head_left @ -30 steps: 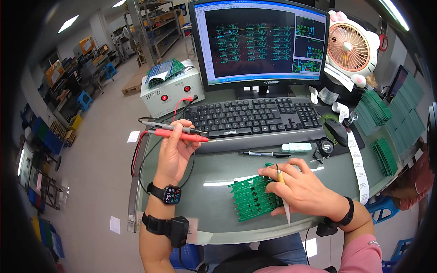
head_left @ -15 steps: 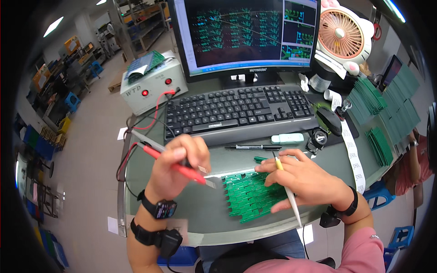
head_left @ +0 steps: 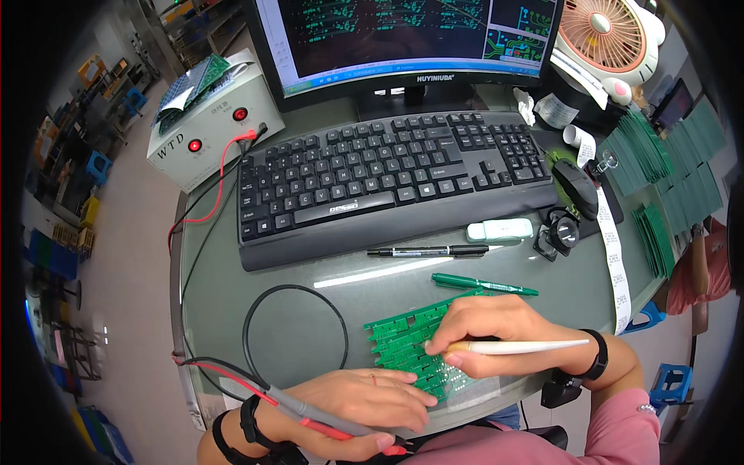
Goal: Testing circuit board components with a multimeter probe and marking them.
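A green circuit board panel (head_left: 403, 329) lies on the desk mat, under both my hands. My left hand (head_left: 364, 403) rests its outstretched fingers on the near left part of the panel. Tucked by its thumb are two test probes, one grey (head_left: 304, 411) and one red (head_left: 329, 429), their tips pointing right toward my body. In a pen grip, my right hand (head_left: 496, 325) holds a slim tool with a white handle (head_left: 535, 346) and a yellowish collar. Its working tip, at the middle of the panel, is hidden by my fingers.
A black keyboard (head_left: 387, 178) spans the desk below a monitor (head_left: 403, 46). Between keyboard and panel lie a black marker (head_left: 426, 251), a green pen (head_left: 484, 284) and a loupe (head_left: 559, 231). Probe cables (head_left: 246, 325) loop at left from a white tester box (head_left: 217, 128).
My left hand has come down from the raised position onto the panel, with the probes still held. My right hand has swung the tool's handle to the right and pinched it over the panel.
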The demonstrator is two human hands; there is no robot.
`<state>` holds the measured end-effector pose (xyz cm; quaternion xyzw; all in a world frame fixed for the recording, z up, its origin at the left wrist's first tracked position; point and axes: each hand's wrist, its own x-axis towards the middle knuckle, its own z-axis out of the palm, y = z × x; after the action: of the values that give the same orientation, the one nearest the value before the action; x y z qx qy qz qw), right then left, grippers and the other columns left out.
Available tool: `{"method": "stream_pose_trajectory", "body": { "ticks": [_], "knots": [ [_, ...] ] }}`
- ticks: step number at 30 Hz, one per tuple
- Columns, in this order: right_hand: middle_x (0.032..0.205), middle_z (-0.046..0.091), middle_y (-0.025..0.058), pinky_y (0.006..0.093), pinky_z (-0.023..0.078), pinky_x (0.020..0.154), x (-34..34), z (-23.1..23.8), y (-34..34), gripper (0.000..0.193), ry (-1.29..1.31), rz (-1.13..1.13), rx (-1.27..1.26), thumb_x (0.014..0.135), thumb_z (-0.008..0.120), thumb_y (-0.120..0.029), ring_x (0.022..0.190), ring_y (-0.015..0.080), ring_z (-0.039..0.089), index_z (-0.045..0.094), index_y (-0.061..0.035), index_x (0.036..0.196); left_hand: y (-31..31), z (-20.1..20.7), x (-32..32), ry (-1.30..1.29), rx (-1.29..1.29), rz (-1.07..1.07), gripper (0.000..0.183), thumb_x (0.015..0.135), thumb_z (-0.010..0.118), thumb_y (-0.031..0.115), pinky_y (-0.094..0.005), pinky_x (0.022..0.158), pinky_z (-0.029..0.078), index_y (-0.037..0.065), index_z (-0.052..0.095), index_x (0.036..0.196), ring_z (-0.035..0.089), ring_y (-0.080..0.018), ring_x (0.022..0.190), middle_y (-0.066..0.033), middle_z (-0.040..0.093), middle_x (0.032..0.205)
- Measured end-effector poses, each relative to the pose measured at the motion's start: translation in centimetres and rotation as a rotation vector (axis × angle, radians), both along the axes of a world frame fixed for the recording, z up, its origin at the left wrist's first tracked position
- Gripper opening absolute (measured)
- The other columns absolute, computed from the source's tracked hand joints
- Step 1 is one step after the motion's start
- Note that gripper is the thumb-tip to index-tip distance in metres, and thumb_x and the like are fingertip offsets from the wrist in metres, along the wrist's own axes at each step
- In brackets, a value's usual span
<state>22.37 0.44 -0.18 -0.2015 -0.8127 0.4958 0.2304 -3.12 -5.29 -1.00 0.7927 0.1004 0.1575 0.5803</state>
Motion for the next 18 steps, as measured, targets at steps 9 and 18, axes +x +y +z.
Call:
{"method": "stream_pose_trajectory", "body": {
  "ticks": [9, 18],
  "knots": [
    [0.078, 0.061, 0.0054, 0.0306, 0.048, 0.059, -0.6, -0.6, 0.1, 0.010, 0.024, -0.023, -0.029, 0.085, 0.068, -0.010, 0.068, 0.0196, 0.061, 0.064, -0.0056, 0.093, -0.2, -0.7, -0.4, -0.081, 0.026, 0.031, 0.034, 0.100, 0.038, 0.024, -0.0460, 0.111, 0.031, -0.002, 0.051, 0.118, 0.047, -0.0319, 0.128, -0.0145, 0.054, 0.122],
    [0.070, 0.059, 0.0010, 0.0304, 0.044, 0.048, -0.5, -1.6, -0.1, 0.014, -0.012, -0.043, 0.028, 0.081, 0.072, -0.011, 0.057, 0.0180, 0.058, 0.059, -0.0080, 0.084, -0.5, 0.0, 0.0, -0.142, 0.019, 0.223, 0.027, 0.082, 0.055, 0.019, -0.0458, 0.100, 0.043, 0.000, 0.062, 0.101, 0.061, -0.0324, 0.108, -0.0136, 0.065, 0.104]
  ]
}}
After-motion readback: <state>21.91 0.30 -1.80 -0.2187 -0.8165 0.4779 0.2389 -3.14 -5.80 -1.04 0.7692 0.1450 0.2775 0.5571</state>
